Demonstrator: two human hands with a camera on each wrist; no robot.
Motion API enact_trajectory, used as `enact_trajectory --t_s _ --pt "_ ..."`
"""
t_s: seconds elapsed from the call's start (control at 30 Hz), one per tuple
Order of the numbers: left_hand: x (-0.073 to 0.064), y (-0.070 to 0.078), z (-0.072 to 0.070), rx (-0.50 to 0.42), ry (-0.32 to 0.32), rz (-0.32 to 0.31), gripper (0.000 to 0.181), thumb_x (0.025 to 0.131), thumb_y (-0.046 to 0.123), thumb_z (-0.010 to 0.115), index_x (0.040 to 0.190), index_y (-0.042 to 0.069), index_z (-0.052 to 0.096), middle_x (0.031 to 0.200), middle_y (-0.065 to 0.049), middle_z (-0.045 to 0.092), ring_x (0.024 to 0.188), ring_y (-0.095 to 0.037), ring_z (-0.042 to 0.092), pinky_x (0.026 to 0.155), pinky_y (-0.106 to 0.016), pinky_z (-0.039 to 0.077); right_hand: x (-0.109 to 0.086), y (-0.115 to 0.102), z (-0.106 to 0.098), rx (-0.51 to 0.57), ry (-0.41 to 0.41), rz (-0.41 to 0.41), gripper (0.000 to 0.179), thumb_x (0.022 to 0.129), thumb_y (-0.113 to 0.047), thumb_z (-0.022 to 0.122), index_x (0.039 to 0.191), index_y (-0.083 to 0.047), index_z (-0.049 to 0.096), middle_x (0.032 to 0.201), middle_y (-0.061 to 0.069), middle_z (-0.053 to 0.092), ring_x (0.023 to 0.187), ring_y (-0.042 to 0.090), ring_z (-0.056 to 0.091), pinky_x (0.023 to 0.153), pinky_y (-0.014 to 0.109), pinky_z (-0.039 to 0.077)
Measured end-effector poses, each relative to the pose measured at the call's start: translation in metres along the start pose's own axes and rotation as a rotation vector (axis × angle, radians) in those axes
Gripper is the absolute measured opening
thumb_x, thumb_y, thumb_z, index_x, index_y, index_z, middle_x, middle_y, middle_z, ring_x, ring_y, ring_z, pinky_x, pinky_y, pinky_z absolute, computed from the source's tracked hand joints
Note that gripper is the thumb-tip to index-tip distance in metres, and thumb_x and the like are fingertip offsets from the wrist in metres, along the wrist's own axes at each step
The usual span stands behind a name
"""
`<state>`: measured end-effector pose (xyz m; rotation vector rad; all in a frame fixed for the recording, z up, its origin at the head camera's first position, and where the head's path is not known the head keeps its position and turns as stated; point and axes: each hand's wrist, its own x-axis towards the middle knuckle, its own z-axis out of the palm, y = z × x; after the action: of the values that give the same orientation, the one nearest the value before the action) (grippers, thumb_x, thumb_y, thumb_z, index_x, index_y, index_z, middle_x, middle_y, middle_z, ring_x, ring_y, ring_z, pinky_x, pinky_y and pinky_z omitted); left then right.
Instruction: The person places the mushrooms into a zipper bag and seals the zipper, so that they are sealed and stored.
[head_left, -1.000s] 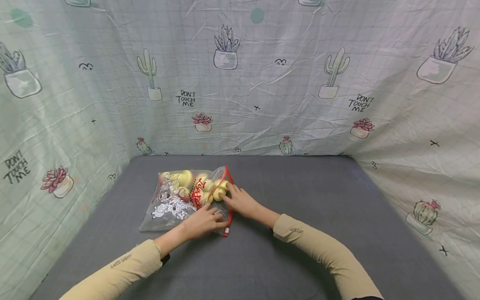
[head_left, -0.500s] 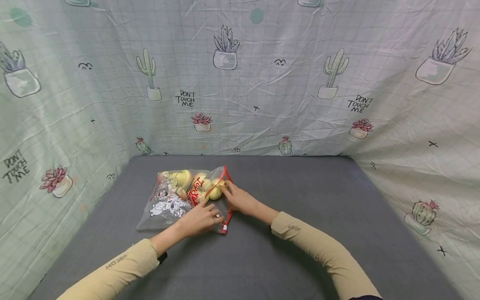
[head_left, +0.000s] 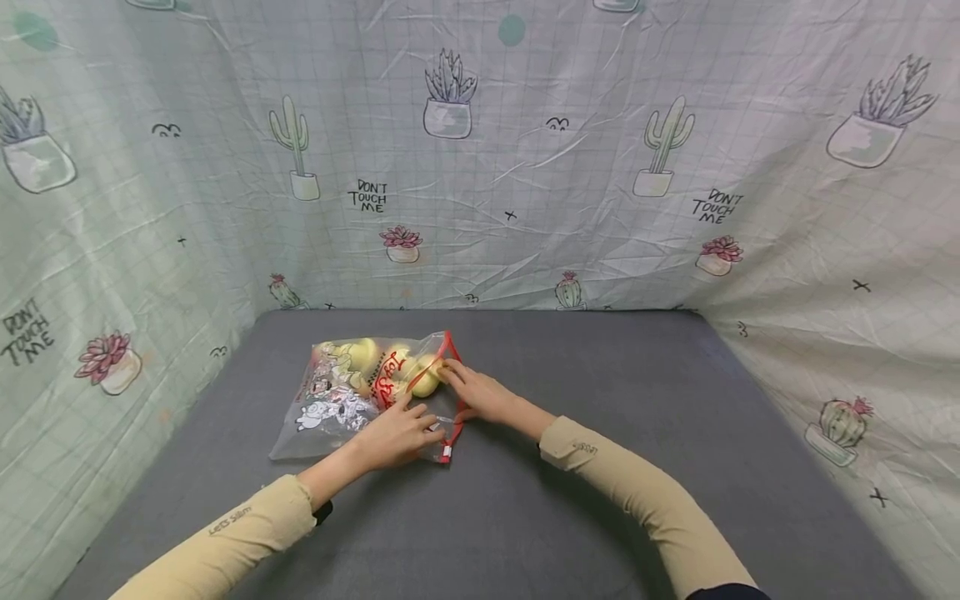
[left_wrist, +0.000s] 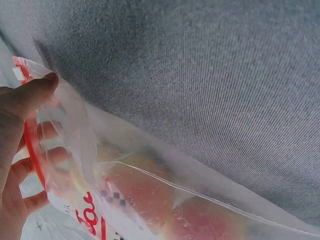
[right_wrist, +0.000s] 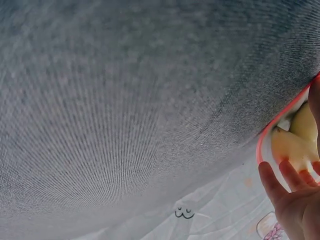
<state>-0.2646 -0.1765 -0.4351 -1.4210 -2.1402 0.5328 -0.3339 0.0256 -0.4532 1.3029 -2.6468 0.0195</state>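
Observation:
A clear zip bag with a red-edged mouth and printed cartoon figures lies on the dark cloth, its mouth towards the right. Several yellow fruits with a red blush, peach-like in shape, show through the plastic. My left hand holds the near side of the mouth, the thumb on one face of the film and the spread fingers behind it, close to the white slider. At the mouth, the fingertips of my right hand rest against the outermost peach, fingers mostly straight. That peach sits just inside the red edge.
Dark grey cloth covers the table and surrounds the bag. Behind it and at both sides hangs a pale curtain printed with cacti and lettering.
The outermost peach has moved left, deeper into the bag, with my right fingertips following it. The bag has shifted slightly left, and my left hand has moved with it.

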Motion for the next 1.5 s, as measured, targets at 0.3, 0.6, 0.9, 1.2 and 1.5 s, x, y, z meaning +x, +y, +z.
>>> enact_trajectory --t_s 0.3,0.6,0.9,1.2,1.5 --pt "0.0 -0.001 -0.001 -0.046 0.002 -0.02 0.036 0.068 0.037 0.071 0.101 0.028 0.061 0.091 0.007 0.062 0.086 -0.015 0.052 0.083 -0.041 0.041 0.002 0.0 0.004 -0.101 0.009 0.005 0.094 0.069 -0.048 0.068 0.142 -0.014 0.019 0.14 0.012 0.025 0.108 0.02 0.044 0.07 0.03 0.047" --pt "0.005 0.002 -0.003 -0.021 0.015 -0.028 0.026 0.071 0.02 0.068 0.095 0.026 0.06 0.088 0.008 0.06 0.083 -0.014 0.052 0.08 -0.039 0.042 0.004 -0.002 0.003 -0.178 -0.029 0.061 0.096 0.066 -0.055 0.065 0.142 -0.017 0.019 0.143 0.007 0.024 0.121 0.022 0.037 0.074 0.033 0.048" --pt "0.017 0.007 -0.007 0.061 0.007 -0.013 0.017 0.076 0.024 0.061 0.092 0.03 0.063 0.085 0.011 0.062 0.081 -0.012 0.052 0.075 -0.034 0.04 0.002 -0.003 0.006 -0.21 -0.012 0.047 0.094 0.068 -0.055 0.064 0.141 -0.016 0.021 0.146 0.006 0.021 0.12 0.022 0.037 0.073 0.032 0.047" --pt "0.028 0.013 -0.003 0.118 0.042 0.023 0.016 0.076 0.029 0.06 0.091 0.035 0.065 0.098 0.011 0.063 0.09 -0.013 0.05 0.08 -0.034 0.041 -0.001 0.002 0.003 -0.204 -0.008 0.035 0.086 0.072 -0.055 0.06 0.141 -0.018 0.025 0.141 0.007 0.029 0.119 0.024 0.038 0.077 0.036 0.047" --pt "0.029 0.015 0.0 0.081 0.048 0.027 0.017 0.076 0.024 0.062 0.09 0.033 0.066 0.099 0.009 0.062 0.088 -0.013 0.048 0.079 -0.03 0.043 -0.005 0.002 0.007 -0.166 0.004 0.045 0.082 0.076 -0.055 0.057 0.141 -0.016 0.025 0.143 0.004 0.03 0.117 0.023 0.039 0.077 0.038 0.047"
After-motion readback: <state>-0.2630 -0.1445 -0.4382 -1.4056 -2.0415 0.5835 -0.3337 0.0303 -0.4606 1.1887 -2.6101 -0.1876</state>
